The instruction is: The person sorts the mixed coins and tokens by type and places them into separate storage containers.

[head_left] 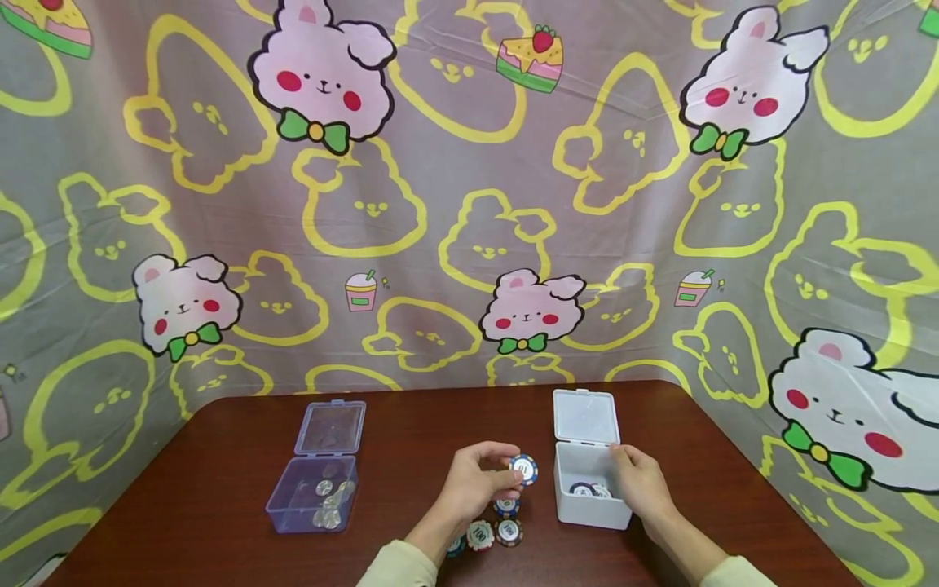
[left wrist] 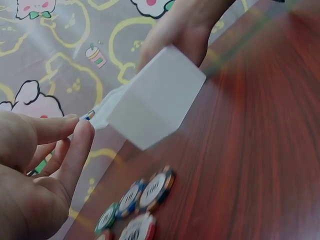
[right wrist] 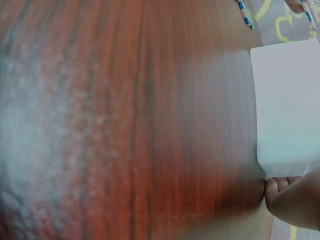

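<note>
Work looked partway: some chips (head_left: 583,489) lay inside the white box (head_left: 592,512), several loose chips (head_left: 480,536) sat on the tabletop (head_left: 411,444), and the left hand (head_left: 473,481) pinched a blue-edged chip (head_left: 524,470) beside the box (whether the right hand (head_left: 645,485) gripped its side was unclear)

Head view's up above the near side of a dark red-brown wood-grain table (head_left: 220,465), facing forward and down, with a grey bunny-print fabric curtain (head_left: 469,175) filling the top. Easily the widest, farthest shot. Left wrist's close in and tilted, so the tabletop slants; it faces across, with the left hand (left wrist: 35,170) at 8 o'clock and the right hand (left wrist: 175,37) at 12. Right wrist's low and close, mostly wood grain, rolled onto its side. All three share the open white rectangular plastic box (head_left: 592,512): 5 o'clock in head, near dead centre in left wrist, 3 o'clock in right wrist. Head and left wrist share the round patterned poker chips (head_left: 480,536) too, around 6 o'clock in both.
</note>
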Demonstrator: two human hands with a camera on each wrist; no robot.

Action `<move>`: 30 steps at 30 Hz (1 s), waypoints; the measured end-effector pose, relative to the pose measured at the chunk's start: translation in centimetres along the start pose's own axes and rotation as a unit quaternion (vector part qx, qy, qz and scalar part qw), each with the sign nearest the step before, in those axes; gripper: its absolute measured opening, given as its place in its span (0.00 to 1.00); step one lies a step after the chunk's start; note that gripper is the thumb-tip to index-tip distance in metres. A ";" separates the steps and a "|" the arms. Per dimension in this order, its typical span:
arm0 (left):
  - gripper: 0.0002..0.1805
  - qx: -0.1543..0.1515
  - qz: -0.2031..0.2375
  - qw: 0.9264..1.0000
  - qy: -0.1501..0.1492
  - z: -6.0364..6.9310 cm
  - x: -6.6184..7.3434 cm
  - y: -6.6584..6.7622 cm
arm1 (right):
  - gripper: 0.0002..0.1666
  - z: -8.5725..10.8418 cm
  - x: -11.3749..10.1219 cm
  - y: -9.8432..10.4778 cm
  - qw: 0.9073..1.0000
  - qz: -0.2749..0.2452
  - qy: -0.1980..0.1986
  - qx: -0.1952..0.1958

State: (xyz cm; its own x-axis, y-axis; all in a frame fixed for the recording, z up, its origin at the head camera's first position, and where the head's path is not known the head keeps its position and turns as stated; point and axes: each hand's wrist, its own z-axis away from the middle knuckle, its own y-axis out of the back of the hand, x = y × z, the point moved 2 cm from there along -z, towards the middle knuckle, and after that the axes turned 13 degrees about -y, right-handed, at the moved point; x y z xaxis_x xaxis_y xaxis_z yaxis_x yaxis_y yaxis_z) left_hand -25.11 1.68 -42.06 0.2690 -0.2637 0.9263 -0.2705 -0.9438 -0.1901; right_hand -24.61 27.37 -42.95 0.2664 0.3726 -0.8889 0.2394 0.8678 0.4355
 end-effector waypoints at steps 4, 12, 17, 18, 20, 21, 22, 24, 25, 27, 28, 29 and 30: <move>0.20 0.005 0.017 1.000 0.005 -0.3 -0.2 -1.5 | 0.29 0.0 0.0 0.0 1.000 0.002 0.000 0.001; 0.19 0.015 0.053 0.998 0.014 -0.2 -0.3 -3.8 | 0.28 0.0 0.0 -0.1 1.000 0.004 -0.003 0.002; 0.20 0.015 0.071 0.997 0.018 -0.5 -0.3 -4.8 | 0.28 0.0 0.0 -0.1 1.000 0.003 -0.002 0.003; 0.20 0.013 0.071 0.997 0.020 -0.5 -0.3 -5.0 | 0.28 0.0 0.0 -0.1 1.000 0.003 -0.002 0.004; 0.20 0.015 0.073 0.997 0.024 -0.7 -0.4 -5.3 | 0.27 0.0 0.0 -0.1 1.000 0.003 -0.001 0.005; 0.20 0.014 0.072 0.997 0.025 -0.7 -0.4 -5.4 | 0.27 0.0 0.0 -0.1 1.000 0.003 0.001 0.005; 0.20 0.014 0.072 0.997 0.026 -0.8 -0.5 -5.5 | 0.27 0.0 0.0 -0.1 1.000 0.002 0.003 0.005; 0.19 0.013 0.071 0.997 0.026 -0.9 -0.5 -5.6 | 0.27 0.0 0.0 -0.1 1.000 0.002 0.005 0.005; 0.19 0.012 0.072 0.997 0.025 -0.9 -0.5 -5.6 | 0.27 0.0 0.0 -0.1 1.000 0.002 0.005 0.005; 0.19 0.007 0.067 0.997 0.022 -0.9 -0.4 -5.7 | 0.27 0.0 0.0 -0.1 1.000 0.002 0.002 0.003; 0.18 0.007 0.067 0.997 0.022 -0.9 -0.4 -5.7 | 0.27 0.0 0.0 -0.1 1.000 0.002 0.000 0.001; 0.18 0.005 0.064 0.998 0.021 -0.9 -0.4 -5.6 | 0.28 0.0 0.0 -0.1 1.000 0.003 -0.002 0.001; 0.18 0.004 0.062 0.998 0.020 -0.8 -0.3 -5.6 | 0.28 0.0 0.0 -0.1 1.000 0.003 -0.003 0.000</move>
State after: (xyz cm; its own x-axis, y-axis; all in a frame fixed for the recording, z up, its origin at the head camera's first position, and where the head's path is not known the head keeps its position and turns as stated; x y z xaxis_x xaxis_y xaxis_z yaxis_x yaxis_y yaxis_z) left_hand -24.47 7.21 -41.04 0.1973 -0.3704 0.9077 -0.2918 -0.9061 -0.3063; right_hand -24.60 27.30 -43.01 0.2740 0.3765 -0.8850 0.2380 0.8650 0.4417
